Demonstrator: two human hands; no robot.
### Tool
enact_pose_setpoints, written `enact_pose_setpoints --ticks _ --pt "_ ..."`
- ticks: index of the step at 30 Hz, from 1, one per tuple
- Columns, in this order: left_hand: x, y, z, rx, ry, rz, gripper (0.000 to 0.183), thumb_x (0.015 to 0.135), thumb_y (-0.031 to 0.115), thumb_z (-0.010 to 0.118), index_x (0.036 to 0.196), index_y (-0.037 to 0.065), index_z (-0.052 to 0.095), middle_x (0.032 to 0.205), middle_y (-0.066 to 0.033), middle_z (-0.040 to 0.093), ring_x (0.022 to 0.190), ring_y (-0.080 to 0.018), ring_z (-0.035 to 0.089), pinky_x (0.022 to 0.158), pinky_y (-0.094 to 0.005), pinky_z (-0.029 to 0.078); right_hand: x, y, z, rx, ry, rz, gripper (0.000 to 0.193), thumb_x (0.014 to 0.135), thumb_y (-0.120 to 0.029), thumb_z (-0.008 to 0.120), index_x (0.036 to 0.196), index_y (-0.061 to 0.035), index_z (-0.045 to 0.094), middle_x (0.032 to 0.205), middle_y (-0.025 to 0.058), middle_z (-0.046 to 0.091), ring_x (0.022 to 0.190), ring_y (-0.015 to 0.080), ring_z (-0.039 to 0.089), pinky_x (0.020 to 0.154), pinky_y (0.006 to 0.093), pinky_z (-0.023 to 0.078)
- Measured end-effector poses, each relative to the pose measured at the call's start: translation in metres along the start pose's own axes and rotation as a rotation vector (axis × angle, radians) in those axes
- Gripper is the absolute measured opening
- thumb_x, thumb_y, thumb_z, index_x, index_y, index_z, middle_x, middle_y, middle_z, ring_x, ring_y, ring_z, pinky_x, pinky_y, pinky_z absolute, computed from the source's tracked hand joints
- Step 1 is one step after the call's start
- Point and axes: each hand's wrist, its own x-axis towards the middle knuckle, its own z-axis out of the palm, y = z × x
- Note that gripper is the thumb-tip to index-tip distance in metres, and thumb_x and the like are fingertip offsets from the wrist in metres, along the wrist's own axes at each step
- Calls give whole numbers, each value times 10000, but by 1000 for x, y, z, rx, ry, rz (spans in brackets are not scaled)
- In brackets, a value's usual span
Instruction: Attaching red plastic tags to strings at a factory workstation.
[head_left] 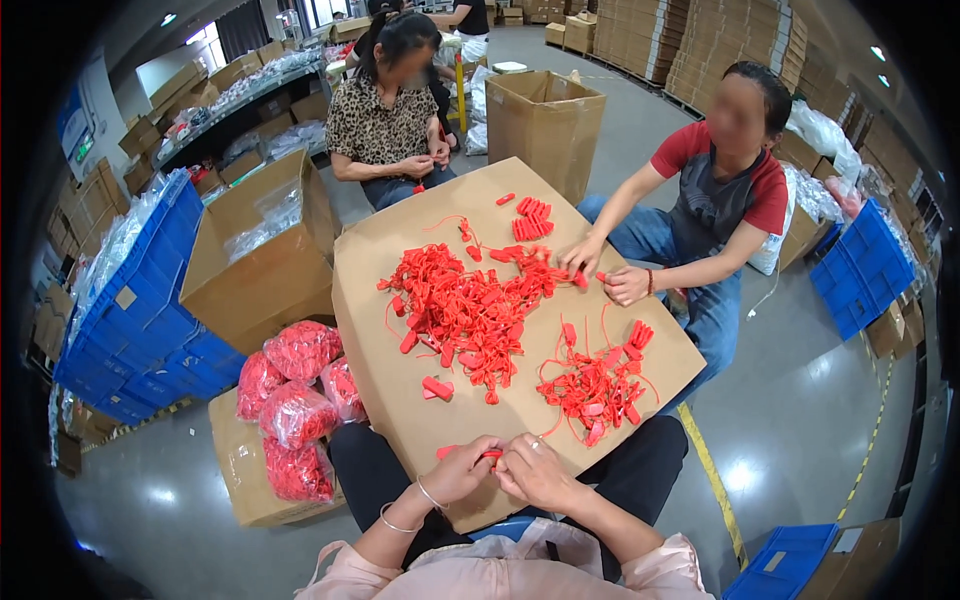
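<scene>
Both my hands meet over the near edge of a cardboard-topped table (370, 330). My left hand (462, 470) is closed, pinching a small red corded piece (491, 454). Against it my right hand (537, 472) is closed too, its fingertips at the same piece; most of it is hidden by my fingers. Another red piece (446, 452) lies beside my left hand. A smaller heap of red corded pieces (590, 392) is just beyond my right hand, and a large tangled heap (460, 310) spreads over the middle. A couple of red pieces (437, 388) lie apart at the left.
Two co-workers sit at the table, one at the far left (385, 130), one at the right (720, 190). Bagged red pieces (298, 415) sit on a carton at my left. An open carton (260, 260) and blue crates (140, 310) stand behind; another carton (545, 125) is past the table.
</scene>
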Motion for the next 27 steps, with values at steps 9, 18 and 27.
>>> enact_pose_setpoints --ticks 9,18,27 --pt "14 -1 -1 -9 37 216 281 835 62 526 1108 9 486 959 -96 593 834 -160 586 719 -285 469 2 -16 -8 715 -3 364 99 807 -32 547 823 -27 450 838 82 504 770 181 513 688 282 429" --pt "23 1 14 -722 74 -189 208 899 129 481 1061 4 517 783 -27 586 689 -70 559 638 -196 458 -2 7 -5 1514 354 778 77 881 -45 479 939 1 501 809 82 569 703 131 566 664 257 485" --pt "18 -45 6 -495 95 -69 163 871 157 542 881 -4 561 684 -33 583 484 -96 529 485 -223 449 -22 39 -8 1560 601 914 115 878 -57 497 965 -6 552 817 80 591 743 164 604 676 293 518"
